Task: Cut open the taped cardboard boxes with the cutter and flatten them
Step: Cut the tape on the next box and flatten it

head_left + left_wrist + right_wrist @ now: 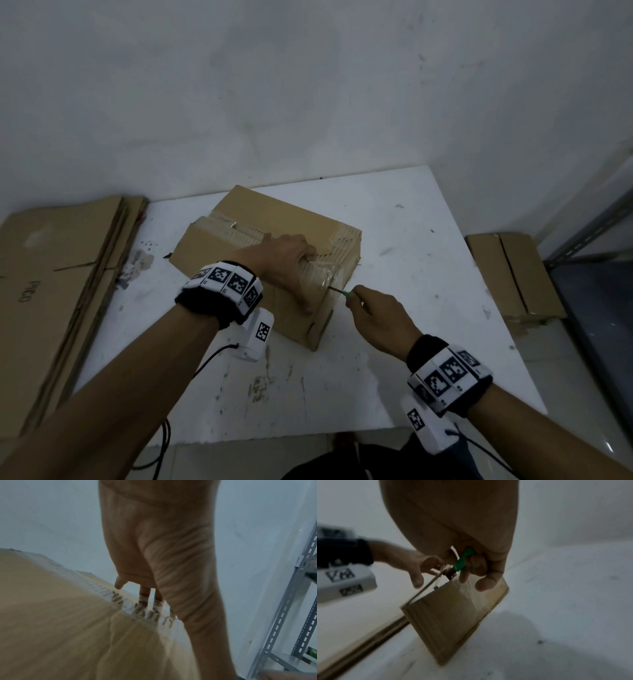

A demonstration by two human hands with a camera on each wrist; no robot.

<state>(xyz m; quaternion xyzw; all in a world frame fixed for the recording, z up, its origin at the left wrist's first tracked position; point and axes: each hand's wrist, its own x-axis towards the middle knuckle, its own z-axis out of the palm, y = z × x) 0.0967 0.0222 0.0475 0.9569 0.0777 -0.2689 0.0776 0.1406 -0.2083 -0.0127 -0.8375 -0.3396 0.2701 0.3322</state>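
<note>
- The white worktop [394, 359] fills the lower middle of my head view, scuffed and speckled, pushed into a pale corner.
- At nine o'clock, off the worktop's left edge, I see a stack of flattened cardboard [58, 274]. I judge these are boxes already dealt with.
- At three o'clock, just past the right edge, lies a smaller pile of folded cardboard [510, 274], near a grey metal shelf frame [291, 601].
- The taped cardboard box [260, 219] sits at the worktop's centre, still standing as a box, its top seam covered in clear tape [239, 231] that looks ragged.
- My left hand [287, 263] presses down on the box top at its near right end, fingers spread and fairly straight, steadying it.
- My right hand [380, 318], at four o'clock from the box, is clenched around the green-handled cutter [462, 562].
- The cutter's thin blade tip points at the taped corner, just beside my left fingers; that closeness is the risk.
- My estimate: this box is partly slit, not yet opened or flattened.
</note>
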